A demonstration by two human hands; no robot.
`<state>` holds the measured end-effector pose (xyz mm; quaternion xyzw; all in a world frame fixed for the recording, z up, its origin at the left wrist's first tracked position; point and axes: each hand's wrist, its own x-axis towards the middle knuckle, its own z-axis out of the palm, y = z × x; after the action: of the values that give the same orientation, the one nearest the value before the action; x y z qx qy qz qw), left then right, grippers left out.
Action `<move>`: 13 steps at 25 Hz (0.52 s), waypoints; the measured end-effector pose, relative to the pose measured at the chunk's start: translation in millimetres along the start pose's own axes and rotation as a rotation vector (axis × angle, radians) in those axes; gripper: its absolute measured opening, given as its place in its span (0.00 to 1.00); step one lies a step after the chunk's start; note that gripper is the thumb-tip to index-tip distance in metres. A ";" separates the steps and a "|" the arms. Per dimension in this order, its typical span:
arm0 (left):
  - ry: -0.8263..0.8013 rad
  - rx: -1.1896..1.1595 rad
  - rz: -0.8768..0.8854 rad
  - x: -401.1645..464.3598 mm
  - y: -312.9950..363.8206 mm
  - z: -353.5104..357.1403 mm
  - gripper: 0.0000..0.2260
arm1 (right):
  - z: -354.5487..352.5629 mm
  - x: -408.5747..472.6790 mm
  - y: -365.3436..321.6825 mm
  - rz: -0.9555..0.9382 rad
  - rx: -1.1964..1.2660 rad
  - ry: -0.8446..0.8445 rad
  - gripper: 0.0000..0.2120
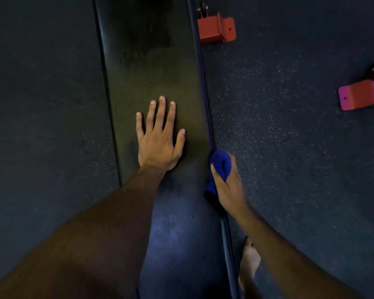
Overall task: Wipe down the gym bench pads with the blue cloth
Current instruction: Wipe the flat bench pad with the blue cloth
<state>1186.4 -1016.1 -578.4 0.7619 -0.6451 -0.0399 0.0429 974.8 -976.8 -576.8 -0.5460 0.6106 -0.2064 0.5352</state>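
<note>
Left hand (160, 140) spread flat on long black padded bench worktop (160, 61) at frame centre, right hand (228, 186) gripping bunched blue cloth (220, 164) against worktop's right edge

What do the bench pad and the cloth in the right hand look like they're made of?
Long black bench pad: likely vinyl or faux leather, going by its smooth surface, dull sheen and smudgy streaks. Bunched blue cloth in the right hand's grip: soft and matte with a fuzzy nap, probably microfibre or terry, though blur leaves that open.
</note>
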 end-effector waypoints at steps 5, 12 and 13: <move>0.042 0.019 0.013 0.3 -2.2 4.0 0.31 | 10.6 132.7 -56.6 -0.047 0.007 0.048 0.15; 0.044 -0.025 0.014 -0.2 -3.7 3.7 0.31 | 5.8 28.6 -14.4 -0.023 0.027 0.062 0.11; 0.035 -0.037 0.007 -0.4 -3.6 1.8 0.31 | 3.3 -5.1 -3.5 0.005 -0.022 0.046 0.10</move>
<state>1189.7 -1015.1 -580.6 0.7591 -0.6462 -0.0383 0.0687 978.5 -972.2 -572.8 -0.5455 0.6264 -0.2106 0.5155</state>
